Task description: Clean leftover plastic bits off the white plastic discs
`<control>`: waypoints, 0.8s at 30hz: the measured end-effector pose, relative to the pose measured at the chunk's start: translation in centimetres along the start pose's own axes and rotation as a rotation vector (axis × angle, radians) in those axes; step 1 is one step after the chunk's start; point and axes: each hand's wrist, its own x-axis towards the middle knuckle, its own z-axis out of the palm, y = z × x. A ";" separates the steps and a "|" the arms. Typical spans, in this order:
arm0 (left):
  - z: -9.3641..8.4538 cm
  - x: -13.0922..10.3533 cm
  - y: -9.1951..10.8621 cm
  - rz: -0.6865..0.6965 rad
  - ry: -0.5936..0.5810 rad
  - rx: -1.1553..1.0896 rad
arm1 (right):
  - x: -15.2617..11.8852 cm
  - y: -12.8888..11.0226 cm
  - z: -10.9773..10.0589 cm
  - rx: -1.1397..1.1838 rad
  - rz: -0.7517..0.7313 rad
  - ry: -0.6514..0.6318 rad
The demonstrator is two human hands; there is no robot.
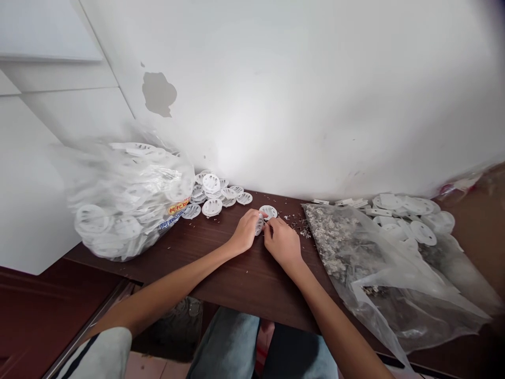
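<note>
My left hand point(246, 230) is closed on a round white slotted disc point(259, 225), tilted up over the middle of the table. Close against the disc's right side, my right hand point(282, 239) has its fingers pinched together; whatever is between them is too small to make out. Just behind both hands, another white slotted disc point(269, 211) lies flat. Small dark and pale bits point(294, 220) are scattered on the wood to the right of it.
A clear bag full of white discs point(130, 210) stands at the left, with a loose pile of discs point(221, 193) beside it. At the right lies a clear bag of small pale pieces point(335, 242), with more white discs point(422, 231) behind. A white wall point(276, 105) backs the brown table point(252, 284).
</note>
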 end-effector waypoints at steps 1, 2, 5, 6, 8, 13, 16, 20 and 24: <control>0.0 0.0 0.0 -0.005 0.000 0.014 | 0.0 0.0 0.0 -0.006 0.002 -0.003; 0.0 0.0 -0.1 -0.011 -0.002 0.023 | 0.0 -0.1 -0.1 -0.011 0.004 -0.008; 0.1 0.1 0.0 -0.022 -0.007 0.022 | 0.1 0.1 -0.1 -0.014 0.003 -0.030; 0.1 0.2 0.0 -0.031 -0.010 0.005 | 0.2 0.2 -0.1 -0.016 0.002 -0.035; 0.2 0.4 0.1 -0.076 -0.013 -0.060 | 0.2 0.4 -0.1 -0.028 0.003 -0.027; -0.3 1.1 0.4 -0.175 0.028 -0.150 | 0.2 1.0 0.0 -0.050 0.007 0.027; -0.6 1.3 0.5 -0.191 -0.016 -0.185 | 0.3 1.1 0.2 -0.010 -0.020 0.038; -0.6 1.4 0.3 -0.209 -0.040 -0.192 | 0.3 1.1 0.6 0.086 -0.056 0.031; -0.5 1.4 0.3 -0.207 -0.066 -0.193 | 0.4 1.2 0.9 0.145 -0.062 0.029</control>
